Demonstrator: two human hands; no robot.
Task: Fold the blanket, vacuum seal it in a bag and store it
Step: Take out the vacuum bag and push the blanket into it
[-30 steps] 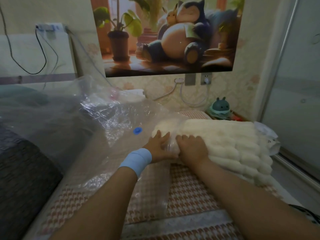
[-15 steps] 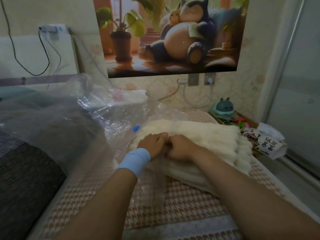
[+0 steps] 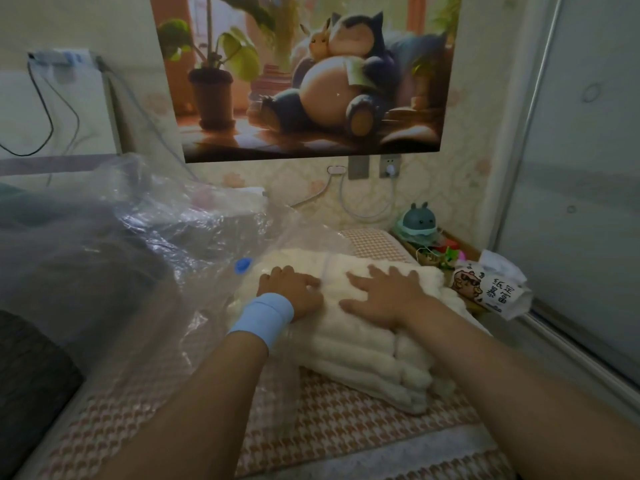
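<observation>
On the houndstooth sheet (image 3: pixel 346 424), our left hand (image 3: pixel 291 294) (fingers flat, together) & right hand (image 3: pixel 384 296) (fingers spread) press atop the folded cream blanket (image 3: pixel 363 351), its left end under clear bag (image 3: pixel 166 244) film. Blue valve (image 3: pixel 243 265) just left of blanket; tissue pack (image 3: pixel 491 289) to its right; poster (image 3: pixel 311 74) on wall behind.

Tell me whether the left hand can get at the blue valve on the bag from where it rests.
Probably yes. The blue valve sits on the bag just beside the left hand, with nothing over it or between them. That hand only rests on the blanket.
</observation>
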